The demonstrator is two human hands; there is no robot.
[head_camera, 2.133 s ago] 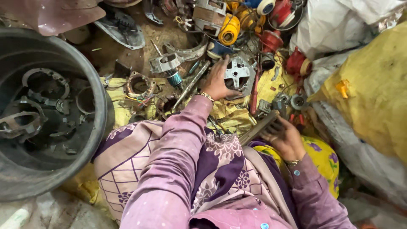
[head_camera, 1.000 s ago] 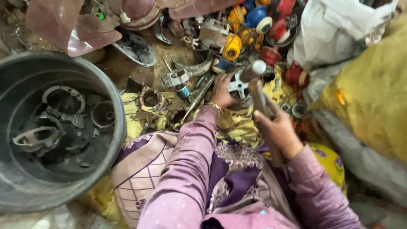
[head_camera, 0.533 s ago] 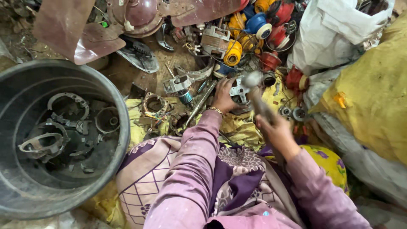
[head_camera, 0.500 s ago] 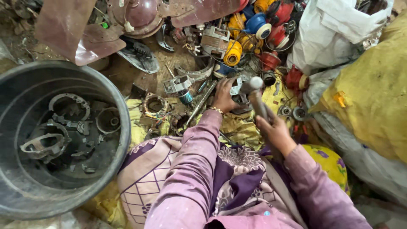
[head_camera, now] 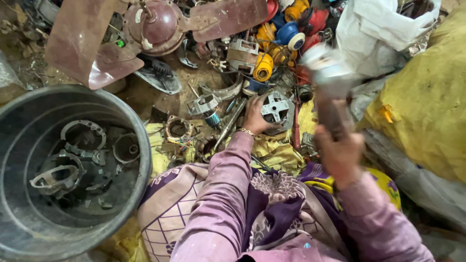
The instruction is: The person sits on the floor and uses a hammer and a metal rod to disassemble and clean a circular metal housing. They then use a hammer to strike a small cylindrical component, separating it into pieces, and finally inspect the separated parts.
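Observation:
My left hand [head_camera: 254,115] rests on the ground, steadying a round grey metal motor housing [head_camera: 275,107] with a cross-shaped centre. My right hand [head_camera: 339,154] grips the handle of a hammer [head_camera: 326,77], raised high and blurred, its grey head above the housing and to its right. Both arms wear purple sleeves. A bangle sits on my left wrist.
A large black tub [head_camera: 29,228] at the left holds metal rings and motor parts. Reddish fan blades [head_camera: 102,43] and a domed fan motor lie at the top. Yellow and blue spools [head_camera: 264,65], loose motor parts, a white bag [head_camera: 378,34] and a yellow sack [head_camera: 427,106] crowd around.
My right hand has lifted the hammer upward from near the motor housing to well above it. My left hand stays on the housing. The view has shifted slightly.

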